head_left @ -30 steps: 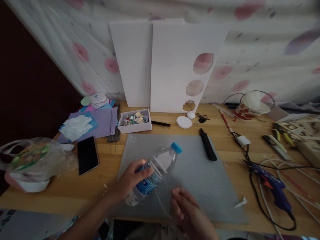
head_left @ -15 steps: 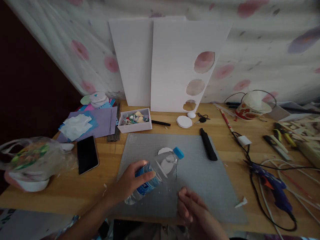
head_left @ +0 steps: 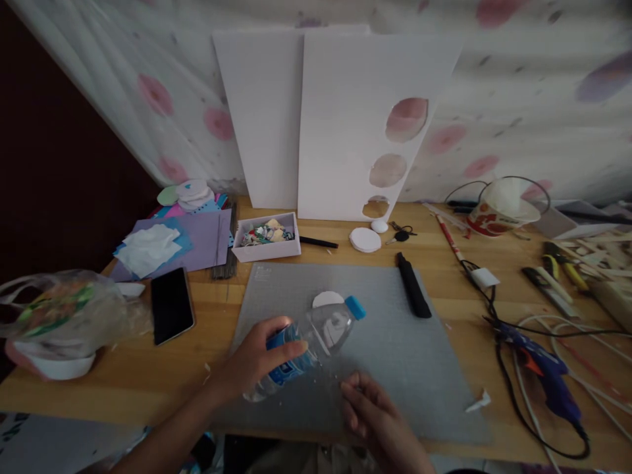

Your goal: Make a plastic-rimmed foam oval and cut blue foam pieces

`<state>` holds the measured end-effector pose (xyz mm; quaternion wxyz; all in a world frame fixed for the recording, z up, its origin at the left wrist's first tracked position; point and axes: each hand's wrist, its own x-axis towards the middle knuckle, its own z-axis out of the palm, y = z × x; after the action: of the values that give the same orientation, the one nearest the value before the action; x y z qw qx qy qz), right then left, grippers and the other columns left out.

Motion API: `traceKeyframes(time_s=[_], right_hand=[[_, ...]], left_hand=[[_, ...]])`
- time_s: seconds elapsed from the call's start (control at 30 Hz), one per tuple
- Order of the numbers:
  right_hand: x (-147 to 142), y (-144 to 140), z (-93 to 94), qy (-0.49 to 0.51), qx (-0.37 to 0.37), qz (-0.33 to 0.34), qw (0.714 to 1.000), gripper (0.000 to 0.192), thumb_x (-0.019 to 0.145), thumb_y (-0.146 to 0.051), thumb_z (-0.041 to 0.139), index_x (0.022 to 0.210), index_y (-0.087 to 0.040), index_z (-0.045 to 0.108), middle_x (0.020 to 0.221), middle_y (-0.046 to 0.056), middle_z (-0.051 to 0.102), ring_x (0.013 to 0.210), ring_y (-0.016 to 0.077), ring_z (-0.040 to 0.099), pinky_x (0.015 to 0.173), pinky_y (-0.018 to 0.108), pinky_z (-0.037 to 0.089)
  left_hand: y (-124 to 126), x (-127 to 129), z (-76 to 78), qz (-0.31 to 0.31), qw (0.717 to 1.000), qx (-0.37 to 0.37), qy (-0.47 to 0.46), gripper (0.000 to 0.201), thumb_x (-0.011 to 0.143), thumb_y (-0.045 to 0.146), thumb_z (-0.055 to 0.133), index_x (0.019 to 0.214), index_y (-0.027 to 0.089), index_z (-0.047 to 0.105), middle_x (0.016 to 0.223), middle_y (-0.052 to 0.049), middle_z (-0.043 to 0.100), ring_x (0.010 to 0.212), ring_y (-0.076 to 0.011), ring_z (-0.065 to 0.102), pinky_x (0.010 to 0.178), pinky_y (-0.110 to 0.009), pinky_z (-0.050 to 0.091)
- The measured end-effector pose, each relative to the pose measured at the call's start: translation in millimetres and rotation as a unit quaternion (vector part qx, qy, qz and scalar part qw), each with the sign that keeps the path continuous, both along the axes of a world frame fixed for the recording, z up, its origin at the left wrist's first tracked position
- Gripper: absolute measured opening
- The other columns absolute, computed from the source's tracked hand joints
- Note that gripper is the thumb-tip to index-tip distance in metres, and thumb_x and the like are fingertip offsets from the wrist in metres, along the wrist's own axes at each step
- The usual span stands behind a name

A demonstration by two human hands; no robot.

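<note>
My left hand (head_left: 261, 355) is wrapped round a clear plastic bottle (head_left: 330, 329) with a blue label and a blue cap. The bottle is tilted over the grey cutting mat (head_left: 405, 375), its cap end up and to the right. Just below and right of it, my right hand (head_left: 368, 405) is closed in a pinch. Whatever its fingertips hold is too small to make out. A white round disc (head_left: 326, 299) lies on the mat behind the bottle, partly seen through the plastic.
A black tube-like object (head_left: 413, 286) lies at the mat's right side. Behind are a small scrap box (head_left: 268, 250) and leaning white boards (head_left: 345, 131). A phone (head_left: 172, 306) lies left; a blue glue gun (head_left: 538, 375) with cords lies right.
My right hand has moved slightly left and closer to the bottle. The bottle has tipped a little lower at its cap end, still in my left hand.
</note>
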<state>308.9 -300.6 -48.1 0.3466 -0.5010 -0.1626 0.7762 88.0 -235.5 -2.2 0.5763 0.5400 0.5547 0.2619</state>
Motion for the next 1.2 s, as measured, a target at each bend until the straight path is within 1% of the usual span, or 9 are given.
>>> traceKeyframes(time_s=[0.17,0.33,0.43,0.53,0.67,0.8,0.93,1.03,1.2], right_hand=[[19.4,4.3,-3.7,0.022,-0.016,-0.088,0.996,0.039,0.061,-0.044,0.085,0.072,-0.018,0.058,0.052,-0.007,0.048,0.047,0.0053,0.037,0.048,0.018,0.029],[35.4,22.7,-1.6,0.099,-0.005,-0.12,0.988,0.033,0.06,-0.035,0.087,0.071,-0.016,0.062,0.053,-0.007,0.046,0.045,0.0036,0.035,0.046,0.017,0.029],[39.7,46.8,7.1,0.079,0.024,-0.083,0.993,0.033,0.061,-0.034,0.087,0.07,-0.016,0.062,0.054,-0.006,0.05,0.046,0.0039,0.037,0.046,0.017,0.029],[33.1,74.4,19.5,0.052,0.08,0.018,0.995,0.031,0.068,-0.039,0.082,0.07,-0.016,0.061,0.056,-0.004,0.056,0.046,0.0047,0.041,0.048,0.019,0.03],[8.0,91.5,31.9,0.005,0.17,0.076,0.982,0.034,0.07,-0.045,0.078,0.075,-0.018,0.058,0.058,-0.003,0.06,0.048,0.0077,0.045,0.048,0.021,0.031],[-13.4,83.3,37.6,-0.021,0.203,0.026,0.978,0.032,0.073,-0.045,0.076,0.074,-0.02,0.055,0.066,-0.005,0.055,0.051,0.0074,0.042,0.048,0.021,0.03],[-15.9,76.5,46.8,0.038,0.177,-0.023,0.983,0.028,0.077,-0.041,0.073,0.076,-0.022,0.053,0.07,-0.003,0.054,0.055,0.0087,0.042,0.051,0.022,0.032],[-10.6,78.2,52.5,0.103,0.162,-0.016,0.981,0.024,0.076,-0.037,0.072,0.079,-0.023,0.054,0.075,-0.002,0.055,0.063,0.0114,0.047,0.056,0.022,0.036],[-1.7,81.1,49.4,0.174,0.165,0.032,0.97,0.02,0.069,-0.031,0.071,0.081,-0.022,0.058,0.068,-0.003,0.041,0.059,0.0113,0.037,0.054,0.022,0.032]], left_hand=[[-5.6,-3.0,-4.4,0.055,0.986,-0.098,-0.121,0.044,0.07,0.055,0.071,0.089,0.016,0.067,0.087,-0.005,0.065,0.085,-0.0222,0.06,0.076,-0.03,0.047],[-11.5,-11.4,-10.9,0.018,0.975,-0.134,-0.178,0.061,0.062,0.063,0.074,0.1,0.016,0.068,0.104,-0.01,0.067,0.097,-0.0295,0.061,0.084,-0.038,0.048],[-13.5,-21.4,-7.6,-0.049,0.99,-0.078,-0.104,0.07,0.056,0.063,0.078,0.112,0.022,0.067,0.12,-0.009,0.063,0.113,-0.0329,0.055,0.098,-0.042,0.041],[-16.3,-25.6,-0.7,-0.146,0.987,-0.045,-0.058,0.07,0.058,0.061,0.078,0.117,0.025,0.066,0.123,-0.007,0.061,0.118,-0.0342,0.051,0.103,-0.044,0.037],[-19.5,-17.6,4.0,-0.119,0.99,-0.055,-0.055,0.073,0.064,0.065,0.072,0.122,0.023,0.062,0.129,-0.01,0.058,0.121,-0.0345,0.049,0.103,-0.044,0.037],[-18.2,-6.6,2.6,-0.054,0.992,-0.068,-0.09,0.072,0.066,0.067,0.069,0.119,0.018,0.063,0.118,-0.01,0.063,0.112,-0.0321,0.055,0.095,-0.04,0.043],[-16.6,-0.4,2.7,-0.082,0.991,-0.07,-0.078,0.057,0.069,0.064,0.069,0.104,0.019,0.069,0.098,-0.005,0.066,0.096,-0.0271,0.059,0.082,-0.034,0.048],[-16.2,3.6,5.7,-0.083,0.994,-0.051,-0.056,0.05,0.067,0.061,0.072,0.098,0.021,0.07,0.092,-0.003,0.066,0.091,-0.0244,0.059,0.078,-0.031,0.049],[-15.1,6.5,13.5,-0.087,0.995,-0.045,-0.026,0.041,0.066,0.058,0.074,0.086,0.022,0.071,0.078,-0.002,0.063,0.081,-0.0209,0.058,0.071,-0.026,0.049]])
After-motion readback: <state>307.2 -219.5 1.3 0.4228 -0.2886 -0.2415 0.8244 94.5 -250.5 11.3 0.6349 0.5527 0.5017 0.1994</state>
